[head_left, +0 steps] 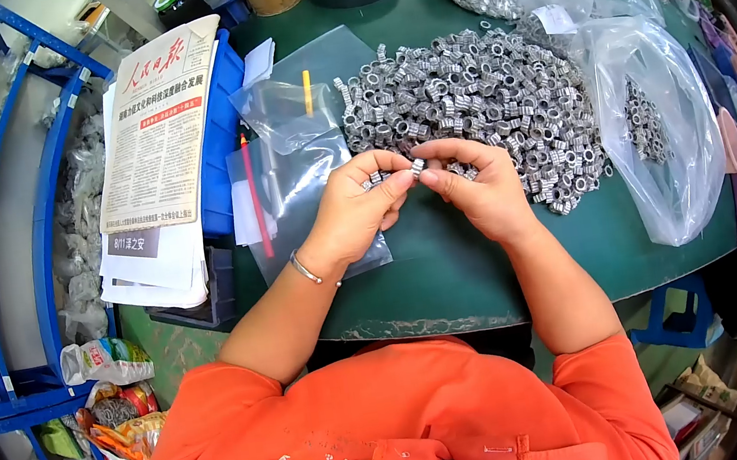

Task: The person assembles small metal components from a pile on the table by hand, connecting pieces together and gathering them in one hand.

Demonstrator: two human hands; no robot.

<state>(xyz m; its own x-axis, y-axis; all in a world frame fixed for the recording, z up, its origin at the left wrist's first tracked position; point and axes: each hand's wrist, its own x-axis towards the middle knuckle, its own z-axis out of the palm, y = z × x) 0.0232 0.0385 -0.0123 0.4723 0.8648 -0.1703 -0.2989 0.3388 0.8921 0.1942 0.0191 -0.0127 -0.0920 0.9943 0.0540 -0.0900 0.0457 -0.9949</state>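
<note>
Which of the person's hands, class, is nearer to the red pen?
Left: the left hand is to the red pen's right, not touching it; the right hand is farther right.

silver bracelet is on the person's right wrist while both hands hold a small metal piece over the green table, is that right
Not quite: the head view shows the silver bracelet on the left wrist, not the right. The left hand and right hand do hold a small metal piece over the green table.

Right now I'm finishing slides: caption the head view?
Left hand and right hand hold a small metallic piece before a heap of rings.
</note>
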